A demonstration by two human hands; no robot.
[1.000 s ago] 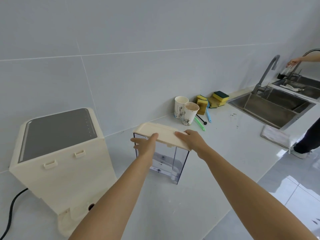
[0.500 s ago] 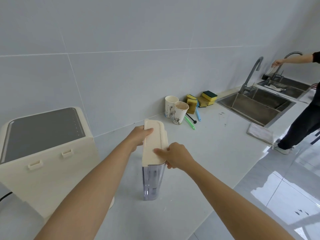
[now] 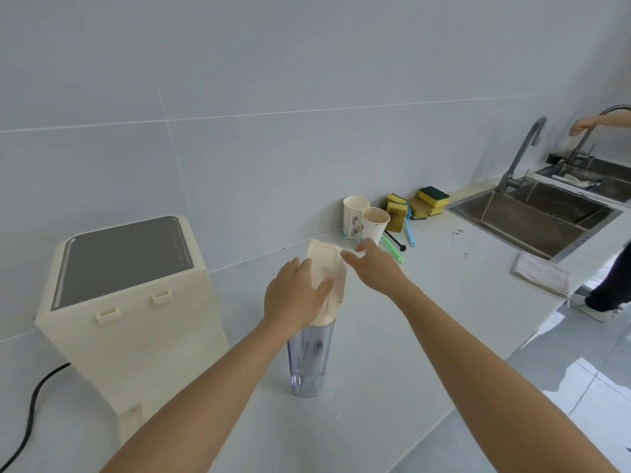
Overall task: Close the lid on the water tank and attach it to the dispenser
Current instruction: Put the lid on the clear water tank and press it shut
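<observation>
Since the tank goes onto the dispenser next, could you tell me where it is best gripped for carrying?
Probably by the clear body of the water tank, just under the cream lid, with a hand on each broad flat face. It stands tall, narrow and upright, and the lid might lift off if held alone.

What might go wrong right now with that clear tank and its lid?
The tall, narrow water tank stands on end on the counter, so the left hand pressing the cream lid could tip it. The right hand is open beside the lid, not gripping. The paper cups close behind could be knocked.
</observation>
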